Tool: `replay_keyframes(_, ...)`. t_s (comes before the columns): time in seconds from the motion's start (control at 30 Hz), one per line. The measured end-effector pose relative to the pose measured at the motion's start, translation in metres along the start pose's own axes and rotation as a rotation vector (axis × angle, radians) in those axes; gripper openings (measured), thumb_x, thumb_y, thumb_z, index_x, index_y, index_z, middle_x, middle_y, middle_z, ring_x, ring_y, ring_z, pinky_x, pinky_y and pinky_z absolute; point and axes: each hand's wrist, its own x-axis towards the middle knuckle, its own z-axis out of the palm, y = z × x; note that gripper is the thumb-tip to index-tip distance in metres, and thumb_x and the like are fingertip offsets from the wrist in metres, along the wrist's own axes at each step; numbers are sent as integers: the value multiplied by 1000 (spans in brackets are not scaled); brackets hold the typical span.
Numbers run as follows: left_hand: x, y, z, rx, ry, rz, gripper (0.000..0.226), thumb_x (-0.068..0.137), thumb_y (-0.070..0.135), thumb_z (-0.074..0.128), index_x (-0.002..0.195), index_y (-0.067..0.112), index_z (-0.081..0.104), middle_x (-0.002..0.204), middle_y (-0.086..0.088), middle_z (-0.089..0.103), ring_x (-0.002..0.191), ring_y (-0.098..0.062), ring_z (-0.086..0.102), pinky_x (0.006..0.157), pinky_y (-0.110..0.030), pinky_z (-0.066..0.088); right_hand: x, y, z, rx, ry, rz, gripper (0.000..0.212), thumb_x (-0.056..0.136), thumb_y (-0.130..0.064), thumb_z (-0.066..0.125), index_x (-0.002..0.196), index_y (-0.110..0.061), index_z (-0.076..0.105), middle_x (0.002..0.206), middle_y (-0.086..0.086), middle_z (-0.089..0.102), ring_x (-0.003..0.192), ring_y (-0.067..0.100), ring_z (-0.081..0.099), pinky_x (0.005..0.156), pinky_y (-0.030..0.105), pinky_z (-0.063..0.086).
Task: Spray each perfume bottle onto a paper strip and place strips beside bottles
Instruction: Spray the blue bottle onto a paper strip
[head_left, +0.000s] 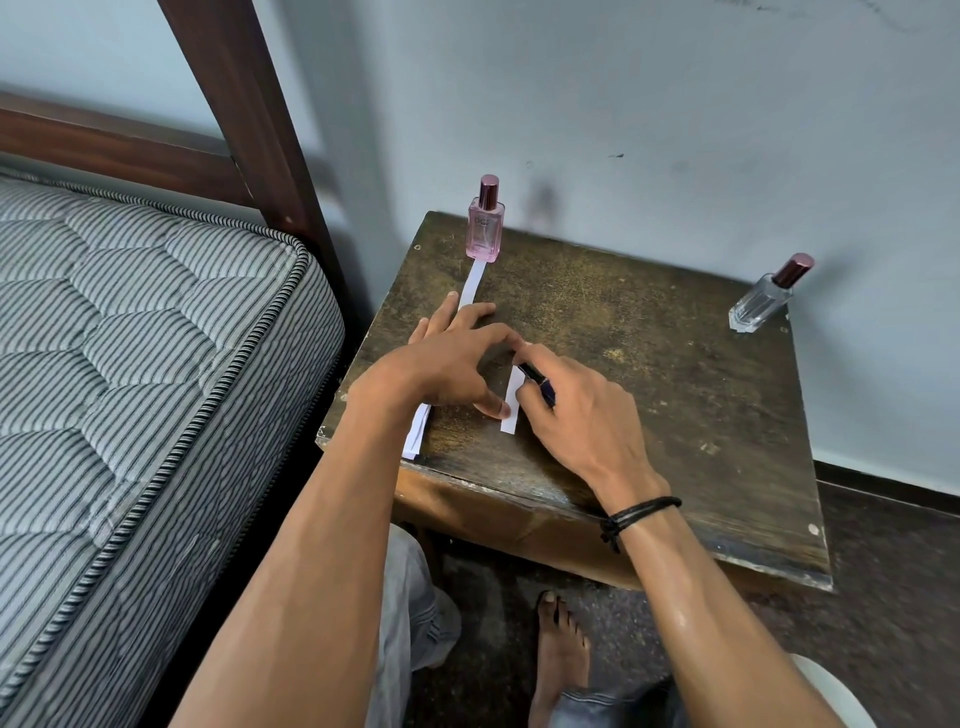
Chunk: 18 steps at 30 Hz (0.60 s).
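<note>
Light on my feed is soft, cool daylight, fairly bright and bluish on the wall (675, 104). It comes from the left: the pink bottle (485, 223) throws a fuzzy shadow rightward onto the wall, and the bed post (244, 104) does likewise. The table (649, 332) carries a dull sheen mid-surface, and the right forearm (691, 613) shows a wet gloss (mild, not harsh). Below the table edge the floor (493, 582) goes dim. Wide-angle bending is plain at the edges: the post leans, and the clear bottle (763, 301) tips outward. The pen (537, 385) in the right hand (576, 410) reads sharp; fine texture looks slightly smeared.
</note>
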Motion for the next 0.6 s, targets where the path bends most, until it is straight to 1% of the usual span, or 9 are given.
replay_keyframes(0.07, 0, 0, 0, -3, 1, 1, 75, 75, 39, 85, 138, 46, 46, 166, 15, 3, 152, -19, -24, 121, -53, -6, 0, 0, 3, -18, 19, 1, 27, 99, -30, 50, 124, -32, 61, 82, -8, 63, 64, 23, 59, 48, 29, 34)
replay_keyframes(0.17, 0, 0, 0, -6, 2, 4, 75, 75, 39, 86, 137, 47, 46, 166, 14, 3, 152, -19, -24, 121, -53, -6, 1, 1, 7, -35, 32, -1, 26, 98, -32, 48, 119, -33, 62, 81, -6, 64, 62, 25, 60, 46, 29, 38)
replay_keyframes(0.23, 0, -1, 1, -10, 2, 5, 75, 74, 39, 86, 137, 49, 46, 166, 14, 3, 152, -19, -24, 121, -53, -6, 0, 2, 8, -52, 34, -10, 24, 97, -33, 47, 117, -33, 62, 79, -6, 63, 60, 25, 59, 45, 29, 37)
replay_keyframes(0.47, 2, -2, 2, -14, 3, 6, 75, 73, 39, 86, 136, 49, 46, 166, 14, 3, 151, -19, -25, 121, -53, -8, 1, 5, 12, -87, 50, -55, 20, 98, -35, 52, 114, -32, 62, 78, -6, 64, 60, 24, 60, 43, 26, 25)
replay_keyframes(0.5, 2, -1, 2, -15, 3, 5, 75, 73, 39, 86, 136, 49, 46, 166, 14, 3, 151, -19, -25, 121, -53, -8, 1, 6, 13, -88, 56, -60, 20, 98, -36, 52, 114, -32, 63, 78, -6, 64, 60, 25, 60, 43, 26, 24)
replay_keyframes(0.6, 2, -1, 2, -15, 6, 5, 76, 73, 39, 87, 137, 48, 47, 166, 15, 3, 151, -19, -25, 121, -53, -7, 1, 7, 14, -89, 66, -64, 21, 98, -37, 51, 115, -32, 63, 80, -5, 65, 60, 26, 61, 44, 27, 29)
